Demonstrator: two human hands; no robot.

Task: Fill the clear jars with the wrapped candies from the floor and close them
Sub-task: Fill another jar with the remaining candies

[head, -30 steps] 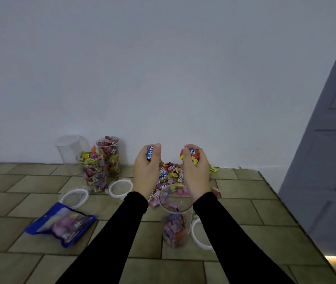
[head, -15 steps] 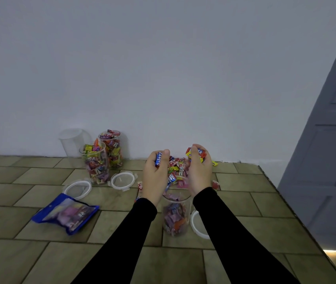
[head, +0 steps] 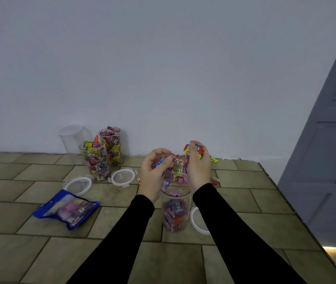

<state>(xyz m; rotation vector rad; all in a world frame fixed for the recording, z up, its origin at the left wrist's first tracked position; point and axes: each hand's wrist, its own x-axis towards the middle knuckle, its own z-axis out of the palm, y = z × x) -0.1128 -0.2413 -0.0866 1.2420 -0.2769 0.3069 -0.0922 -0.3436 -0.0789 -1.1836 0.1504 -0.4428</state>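
Both hands hover over the open clear jar (head: 175, 210), which stands on the tiled floor (head: 30, 253) between the two black sleeves and is partly filled with purple and orange wrapped candies. The left hand (head: 154, 171) is just above and left of the jar's mouth, fingers curled around a small clutch of candies, a blue one (head: 160, 161) showing between thumb and fingers. A purple candy (head: 166, 183) sits just below this hand, right above the jar's rim. The right hand (head: 196, 167) is above and right of the jar, gripping a bunch with a red, yellow and blue wrapper (head: 191, 150) poking out at the top. Beyond the hands lies the loose candy pile (head: 180, 169) on the floor near the wall.

Against half a second ago, the left hand has turned so its palm side faces the camera and its fingers have loosened, and candies now show dropping toward the jar; the right hand has lifted slightly, its grip much the same.

A white-rimmed lid (head: 199, 221) lies touching the jar's right side. To the left stand two full jars (head: 96, 158), an empty container (head: 72, 140) behind them, two more lids (head: 123, 177), and a blue candy bag (head: 66, 209).
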